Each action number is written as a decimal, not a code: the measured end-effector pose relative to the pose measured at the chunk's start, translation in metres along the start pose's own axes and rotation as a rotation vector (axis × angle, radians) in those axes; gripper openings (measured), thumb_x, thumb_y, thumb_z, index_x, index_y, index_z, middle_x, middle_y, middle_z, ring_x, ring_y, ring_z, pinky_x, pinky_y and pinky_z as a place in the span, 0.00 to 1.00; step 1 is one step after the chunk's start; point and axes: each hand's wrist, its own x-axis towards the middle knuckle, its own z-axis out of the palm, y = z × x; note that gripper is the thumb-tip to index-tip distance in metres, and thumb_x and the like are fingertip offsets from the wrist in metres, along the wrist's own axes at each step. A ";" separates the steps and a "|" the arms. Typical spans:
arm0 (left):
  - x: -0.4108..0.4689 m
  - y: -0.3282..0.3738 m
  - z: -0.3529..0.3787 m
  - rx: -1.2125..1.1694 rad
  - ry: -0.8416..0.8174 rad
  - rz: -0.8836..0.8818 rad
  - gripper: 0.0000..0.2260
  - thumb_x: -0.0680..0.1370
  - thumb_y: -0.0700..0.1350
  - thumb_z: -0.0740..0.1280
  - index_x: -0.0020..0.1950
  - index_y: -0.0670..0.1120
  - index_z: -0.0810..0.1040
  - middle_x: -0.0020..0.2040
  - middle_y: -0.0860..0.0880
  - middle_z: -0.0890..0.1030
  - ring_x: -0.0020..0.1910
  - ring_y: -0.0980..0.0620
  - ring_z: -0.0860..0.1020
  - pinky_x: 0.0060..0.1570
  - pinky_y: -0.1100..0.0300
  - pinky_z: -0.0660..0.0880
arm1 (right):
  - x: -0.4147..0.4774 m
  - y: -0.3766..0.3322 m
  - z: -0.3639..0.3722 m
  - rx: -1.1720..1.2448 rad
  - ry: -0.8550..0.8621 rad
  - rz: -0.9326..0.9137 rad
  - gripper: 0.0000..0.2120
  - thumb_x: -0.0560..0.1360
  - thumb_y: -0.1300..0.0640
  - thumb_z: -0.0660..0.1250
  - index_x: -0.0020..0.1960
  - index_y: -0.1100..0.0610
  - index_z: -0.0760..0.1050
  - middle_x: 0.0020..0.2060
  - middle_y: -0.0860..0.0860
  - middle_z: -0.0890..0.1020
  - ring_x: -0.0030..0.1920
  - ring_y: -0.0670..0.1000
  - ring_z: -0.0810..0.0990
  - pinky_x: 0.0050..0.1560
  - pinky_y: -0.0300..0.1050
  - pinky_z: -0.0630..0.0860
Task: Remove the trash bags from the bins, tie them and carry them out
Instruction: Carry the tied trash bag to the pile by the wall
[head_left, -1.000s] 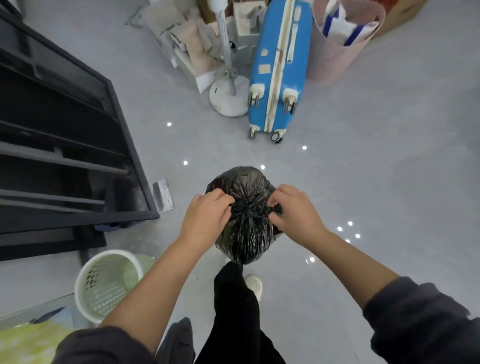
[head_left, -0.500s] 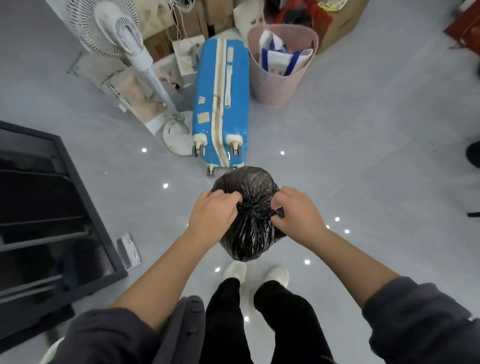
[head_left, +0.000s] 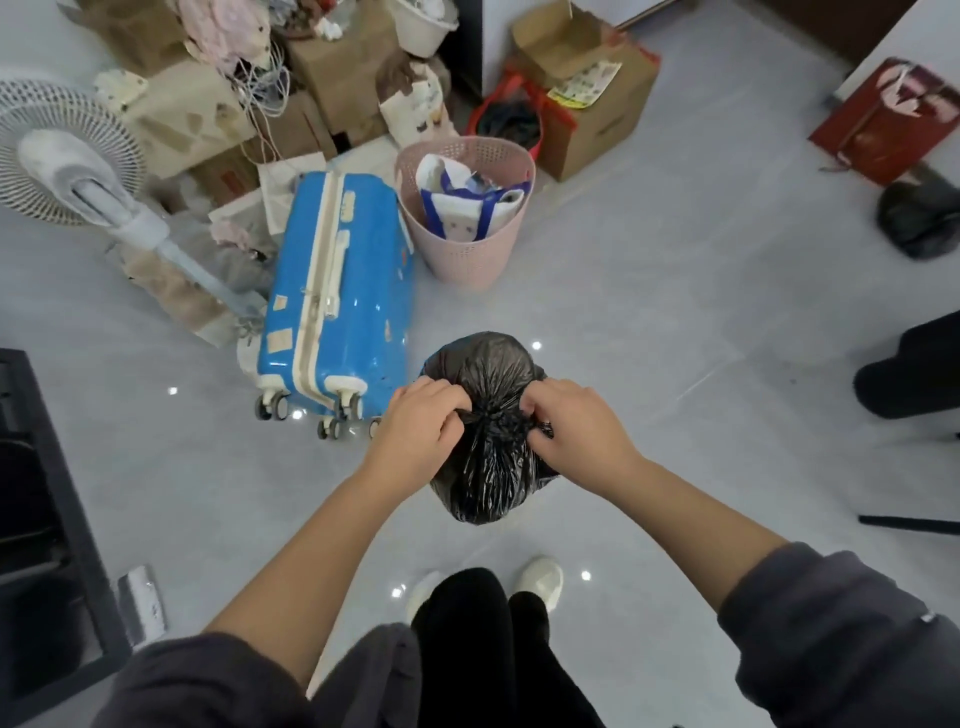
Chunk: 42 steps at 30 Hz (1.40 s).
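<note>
Glossy black bag; blue suitcase with cream trim; pink perforated basket; white fan; brown boxes; pale grey floor; white shoes.

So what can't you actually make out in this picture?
Head view only.
What is inside the black trash bag: opaque plastic hides it.
Whether its knot is finished: the left grip and right grip cover its ends.
The bottom of the pink basket: a white and blue tote fills it.
The dark bundle at the right: blurred, cut by the edge.
</note>
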 end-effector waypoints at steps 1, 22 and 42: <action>0.020 0.008 0.002 -0.008 0.000 0.009 0.08 0.74 0.37 0.61 0.48 0.45 0.78 0.43 0.52 0.77 0.46 0.50 0.72 0.49 0.54 0.68 | 0.008 0.015 -0.011 0.004 0.009 -0.005 0.11 0.69 0.61 0.65 0.51 0.53 0.75 0.40 0.43 0.70 0.45 0.52 0.74 0.45 0.46 0.66; 0.485 0.176 0.071 0.109 -0.313 0.237 0.09 0.72 0.49 0.66 0.49 0.47 0.76 0.46 0.52 0.76 0.51 0.50 0.72 0.55 0.55 0.65 | 0.207 0.362 -0.233 0.089 -0.028 0.159 0.09 0.66 0.61 0.67 0.41 0.52 0.69 0.41 0.49 0.72 0.44 0.53 0.73 0.44 0.49 0.72; 0.863 0.356 0.184 0.099 -0.329 0.249 0.07 0.73 0.46 0.67 0.49 0.47 0.76 0.47 0.51 0.77 0.52 0.49 0.74 0.55 0.51 0.70 | 0.357 0.714 -0.419 0.079 -0.010 0.275 0.11 0.67 0.61 0.66 0.38 0.49 0.66 0.41 0.46 0.70 0.42 0.51 0.72 0.42 0.47 0.74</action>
